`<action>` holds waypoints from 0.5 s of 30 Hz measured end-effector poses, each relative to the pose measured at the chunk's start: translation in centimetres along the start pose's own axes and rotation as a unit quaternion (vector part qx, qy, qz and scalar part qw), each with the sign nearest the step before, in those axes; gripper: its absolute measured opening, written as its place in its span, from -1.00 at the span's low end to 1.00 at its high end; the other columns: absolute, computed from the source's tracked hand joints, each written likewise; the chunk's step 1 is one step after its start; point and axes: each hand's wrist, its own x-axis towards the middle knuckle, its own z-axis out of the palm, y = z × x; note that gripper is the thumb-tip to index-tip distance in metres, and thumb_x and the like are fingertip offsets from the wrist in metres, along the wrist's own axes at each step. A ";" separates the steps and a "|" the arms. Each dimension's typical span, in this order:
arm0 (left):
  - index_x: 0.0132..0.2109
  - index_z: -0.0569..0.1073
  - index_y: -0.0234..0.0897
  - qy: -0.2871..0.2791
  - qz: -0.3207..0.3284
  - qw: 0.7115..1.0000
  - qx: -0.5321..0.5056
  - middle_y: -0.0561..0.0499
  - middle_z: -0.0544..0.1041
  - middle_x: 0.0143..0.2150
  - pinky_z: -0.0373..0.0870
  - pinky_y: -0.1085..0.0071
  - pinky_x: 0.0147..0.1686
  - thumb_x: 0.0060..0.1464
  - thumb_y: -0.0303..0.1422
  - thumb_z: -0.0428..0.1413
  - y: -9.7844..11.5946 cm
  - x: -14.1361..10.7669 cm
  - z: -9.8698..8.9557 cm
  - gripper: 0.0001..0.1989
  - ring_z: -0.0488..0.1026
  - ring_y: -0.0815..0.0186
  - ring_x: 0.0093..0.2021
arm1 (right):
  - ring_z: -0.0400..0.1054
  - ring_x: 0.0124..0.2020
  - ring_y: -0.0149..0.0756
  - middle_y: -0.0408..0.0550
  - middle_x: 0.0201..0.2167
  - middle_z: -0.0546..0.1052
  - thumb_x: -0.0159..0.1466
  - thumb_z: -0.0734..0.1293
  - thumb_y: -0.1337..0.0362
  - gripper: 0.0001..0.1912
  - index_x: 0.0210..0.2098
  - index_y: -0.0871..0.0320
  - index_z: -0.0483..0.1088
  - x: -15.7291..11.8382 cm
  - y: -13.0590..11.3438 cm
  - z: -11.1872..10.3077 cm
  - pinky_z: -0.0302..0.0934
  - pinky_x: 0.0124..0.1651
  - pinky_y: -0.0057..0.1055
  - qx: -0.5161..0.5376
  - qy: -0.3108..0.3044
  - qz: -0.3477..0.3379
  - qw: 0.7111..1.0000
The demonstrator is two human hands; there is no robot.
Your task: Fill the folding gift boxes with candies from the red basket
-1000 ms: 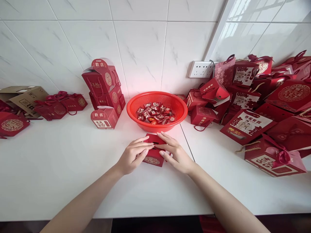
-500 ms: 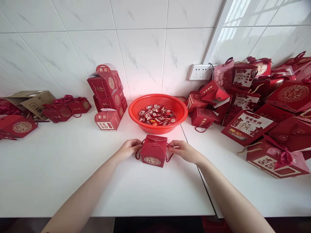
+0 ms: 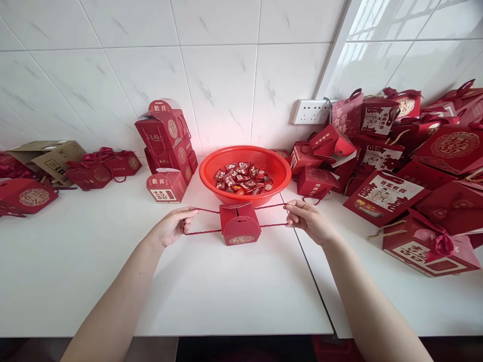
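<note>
A red gift box [image 3: 240,229] with a gold round emblem on its front hangs or rests between my hands, just in front of the red basket. My left hand [image 3: 175,225] is closed on the left cord handle [image 3: 204,233], pulling it out sideways. On the other side, my right hand [image 3: 307,218] grips the right cord handle [image 3: 273,225] in its fingers. Both cords are stretched taut in loops. The top flaps of the box meet with a narrow dark gap between them. Whether its base touches the table cannot be made out.
Wrapped candies [image 3: 245,178] lie in the red plastic basket [image 3: 211,188] by the tiled wall. Stacked red boxes [image 3: 166,136] stand left of it, more boxes [image 3: 101,168] and a cardboard carton [image 3: 56,158] farther left. A large pile of gift boxes [image 3: 392,196] fills the right, below a power socket [image 3: 311,111].
My hands have moved apart, drawing the slack cord handles out straight to both sides. The box has shifted slightly away from me and its top gap shows more.
</note>
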 end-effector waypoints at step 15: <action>0.36 0.20 -0.08 -0.043 0.349 0.877 0.327 -0.06 0.11 0.45 0.03 0.13 0.39 0.25 -0.11 0.05 -2.2 -1.9 5.1 -0.41 0.01 0.08 0.44 | 0.06 0.38 -0.04 0.07 0.37 0.19 0.38 0.25 -0.03 -0.35 0.37 -0.01 0.06 -0.8 2.7 5.1 0.02 0.36 0.02 -0.446 -0.020 -0.314 0.838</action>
